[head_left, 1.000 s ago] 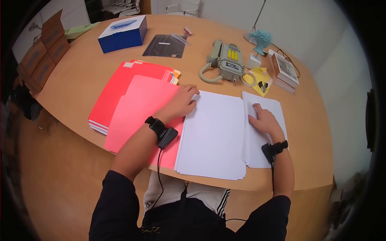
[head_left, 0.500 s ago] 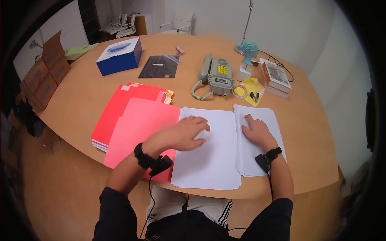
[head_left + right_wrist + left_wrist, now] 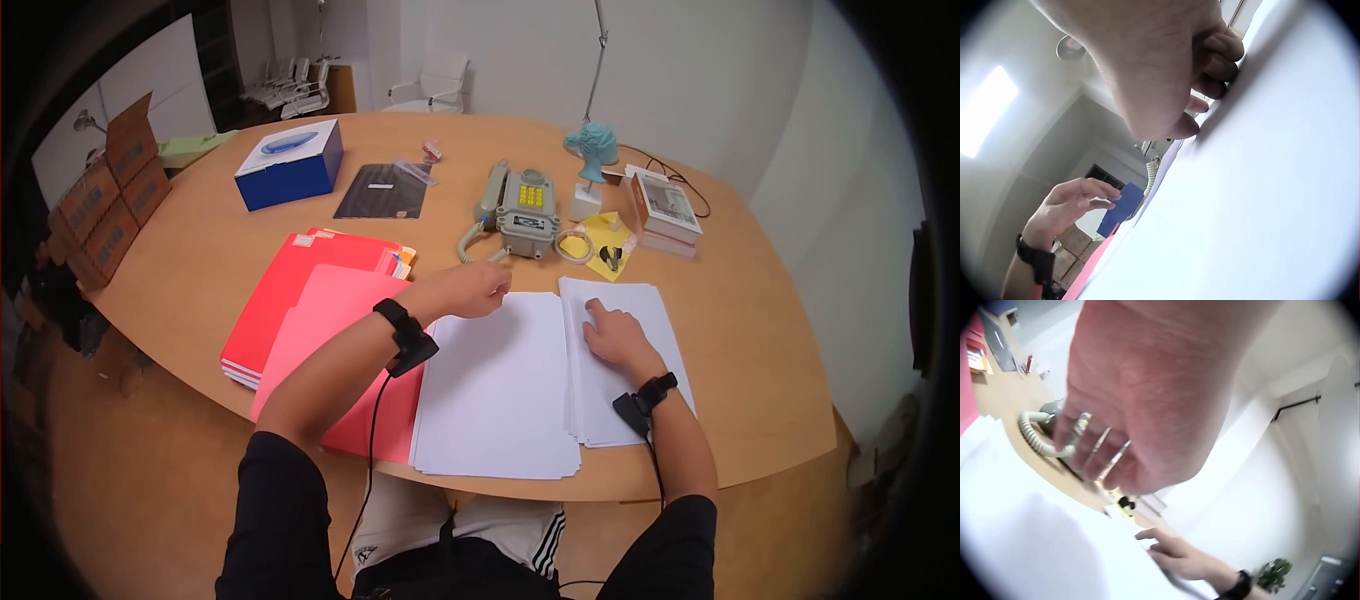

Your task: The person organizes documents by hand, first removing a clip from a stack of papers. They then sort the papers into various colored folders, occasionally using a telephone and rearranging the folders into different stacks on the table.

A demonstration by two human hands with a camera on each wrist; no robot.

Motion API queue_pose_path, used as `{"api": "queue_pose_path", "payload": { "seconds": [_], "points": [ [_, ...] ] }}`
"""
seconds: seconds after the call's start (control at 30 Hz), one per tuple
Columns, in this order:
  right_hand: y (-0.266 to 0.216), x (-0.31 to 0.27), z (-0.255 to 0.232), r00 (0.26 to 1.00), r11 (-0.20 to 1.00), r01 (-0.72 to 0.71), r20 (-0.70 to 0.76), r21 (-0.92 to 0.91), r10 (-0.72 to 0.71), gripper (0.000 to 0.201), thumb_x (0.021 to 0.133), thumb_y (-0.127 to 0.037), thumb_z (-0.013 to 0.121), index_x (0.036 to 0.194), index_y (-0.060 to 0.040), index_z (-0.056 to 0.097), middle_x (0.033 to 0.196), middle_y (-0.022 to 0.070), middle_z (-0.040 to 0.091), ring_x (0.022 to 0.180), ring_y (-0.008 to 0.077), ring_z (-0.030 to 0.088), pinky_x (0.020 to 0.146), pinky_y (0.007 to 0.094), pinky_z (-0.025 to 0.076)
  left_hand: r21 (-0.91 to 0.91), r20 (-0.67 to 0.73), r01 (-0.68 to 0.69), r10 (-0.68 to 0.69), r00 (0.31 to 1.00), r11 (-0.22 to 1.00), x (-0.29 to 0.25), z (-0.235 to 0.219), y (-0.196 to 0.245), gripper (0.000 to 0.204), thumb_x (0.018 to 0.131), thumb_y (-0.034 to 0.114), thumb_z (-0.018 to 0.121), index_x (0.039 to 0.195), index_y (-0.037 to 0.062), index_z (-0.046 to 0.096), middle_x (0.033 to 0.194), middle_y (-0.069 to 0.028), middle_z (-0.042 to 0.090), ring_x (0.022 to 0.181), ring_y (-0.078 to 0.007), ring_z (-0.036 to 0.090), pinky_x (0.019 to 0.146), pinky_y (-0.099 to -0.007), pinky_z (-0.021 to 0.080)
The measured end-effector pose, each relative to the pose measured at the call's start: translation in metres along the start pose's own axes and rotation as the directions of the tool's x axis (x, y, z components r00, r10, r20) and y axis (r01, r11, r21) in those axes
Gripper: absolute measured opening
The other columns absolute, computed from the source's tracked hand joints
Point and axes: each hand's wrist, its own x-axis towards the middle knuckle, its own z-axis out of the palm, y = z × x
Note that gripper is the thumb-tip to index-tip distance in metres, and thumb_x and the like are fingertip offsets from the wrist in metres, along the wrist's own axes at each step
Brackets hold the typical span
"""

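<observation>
A pink folder (image 3: 335,330) lies opened on the desk, with a stack of white paper (image 3: 495,400) on its right part. Above the far left corner of that stack hovers my left hand (image 3: 467,290), its fingers loosely bent with gaps between them and nothing held. In the right wrist view this left hand (image 3: 1079,203) is raised off the paper. My right hand (image 3: 620,340) rests on a second stack of white paper (image 3: 640,300), whose left edge meets the first. The right fingertips (image 3: 1225,69) touch the top sheet.
Red folders (image 3: 290,280) lie partly under the pink one. Farther back are a blue and white box (image 3: 290,170), a dark sleeve (image 3: 375,200), a grey telephone (image 3: 528,215), a tape roll (image 3: 575,247), a staple remover (image 3: 611,258), a teal bust (image 3: 592,150) and books (image 3: 665,205).
My left hand has lifted from the stack's upper left edge, swung over the sheets, then moved toward their far edge. The right hand stays on its stack. The head view has tilted up.
</observation>
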Motion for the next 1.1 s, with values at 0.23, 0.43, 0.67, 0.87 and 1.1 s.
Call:
{"api": "queue_pose_path", "payload": {
  "seconds": [0.23, 0.43, 0.67, 0.87, 1.1],
  "points": [
    [-0.001, 0.001, 0.001, 1.0, 1.0, -0.022, -0.006, -0.02, 0.022, 0.042, 0.091, -0.032, 0.054, 0.123, -0.0059, 0.051, 0.084, 0.0264, 0.068, 0.082, 0.0452, 0.066, 0.075, 0.0544, 0.051, 0.046, -0.283, -0.123, 0.131, 0.95, 0.991, 0.014, 0.036, -0.038, 0.009, 0.086, 0.007, 0.059, 0.091, 0.0006, 0.061, 0.093, -0.0151, 0.06, 0.095, -0.0328, 0.059, 0.082, -0.041, 0.049],
    [-0.007, -0.001, -0.008, 1.0, 1.0, -0.002, -0.006, -0.022, 0.002, 0.048, 0.09, -0.034, 0.054, 0.13, -0.0079, 0.054, 0.084, 0.026, 0.068, 0.081, 0.0446, 0.066, 0.074, 0.0519, 0.052, -0.304, -0.448, -0.091, -0.058, 0.892, 0.948, 0.01, 0.049, -0.064, 0.014, 0.087, 0.013, 0.067, 0.09, 0.0003, 0.063, 0.084, -0.0073, 0.062, 0.081, -0.0191, 0.06, 0.072, -0.0328, 0.049],
    [-0.009, 0.001, -0.013, 0.999, 0.999, 0.003, 0.048, 0.048, -0.005, 0.051, 0.09, -0.036, 0.055, 0.137, -0.016, 0.058, 0.085, 0.0244, 0.069, 0.082, 0.043, 0.066, 0.077, 0.0506, 0.053, -0.485, -0.386, -0.026, -0.187, 0.903, 0.874, 0.007, 0.053, -0.068, 0.016, 0.09, 0.015, 0.062, 0.089, -0.0001, 0.065, 0.074, -0.0009, 0.062, 0.069, -0.0073, 0.054, 0.063, -0.0258, 0.045],
    [-0.015, 0.0, -0.013, 0.999, 0.999, 0.011, 0.04, -0.047, -0.009, 0.058, 0.089, -0.042, 0.056, 0.139, -0.0137, 0.055, 0.084, 0.0238, 0.07, 0.082, 0.0421, 0.067, 0.077, 0.0504, 0.053, -0.428, -0.407, -0.044, -0.149, 0.901, 0.903, 0.007, 0.053, -0.07, 0.015, 0.089, 0.014, 0.061, 0.089, -0.0009, 0.065, 0.076, -0.0043, 0.064, 0.07, -0.0112, 0.057, 0.065, -0.0282, 0.046],
    [-0.025, -0.003, -0.016, 0.997, 0.992, -0.023, 0.074, -0.123, 0.033, 0.066, 0.089, -0.048, 0.054, 0.143, -0.0109, 0.049, 0.089, 0.0244, 0.07, 0.083, 0.0421, 0.067, 0.076, 0.0504, 0.053, -0.411, -0.407, -0.044, -0.141, 0.902, 0.91, 0.008, 0.054, -0.068, 0.014, 0.088, 0.012, 0.061, 0.091, -0.001, 0.065, 0.078, -0.0076, 0.066, 0.071, -0.0146, 0.06, 0.067, -0.0304, 0.048]
  ]
}}
